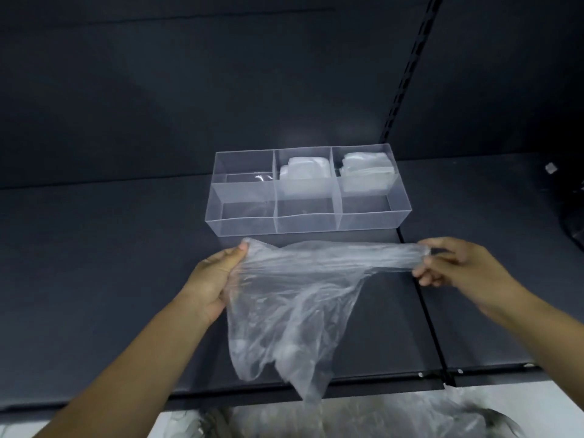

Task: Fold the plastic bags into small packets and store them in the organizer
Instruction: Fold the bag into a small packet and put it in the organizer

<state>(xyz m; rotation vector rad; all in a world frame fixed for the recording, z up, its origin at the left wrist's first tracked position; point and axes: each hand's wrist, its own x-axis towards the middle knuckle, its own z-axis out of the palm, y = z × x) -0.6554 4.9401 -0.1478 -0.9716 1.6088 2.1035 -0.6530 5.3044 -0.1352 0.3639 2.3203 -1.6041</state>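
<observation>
A clear, crumpled plastic bag (294,298) hangs stretched between my hands above the dark shelf. My left hand (215,279) pinches its left top corner. My right hand (455,267) grips the bunched right end. The bag's loose body droops down past the shelf's front edge. Behind it stands a clear plastic organizer (243,226) with divided compartments. Folded white packets (303,175) lie in its middle rear compartment, and more folded packets (366,172) fill the right rear one. The left and front compartments hold nothing that I can see.
The dark shelf (94,263) has a seam running front to back at the right (423,298). A slotted upright rail (407,77) rises at the back right. More loose clear plastic bags (379,415) lie below the shelf edge. A small pale scrap (551,168) sits far right.
</observation>
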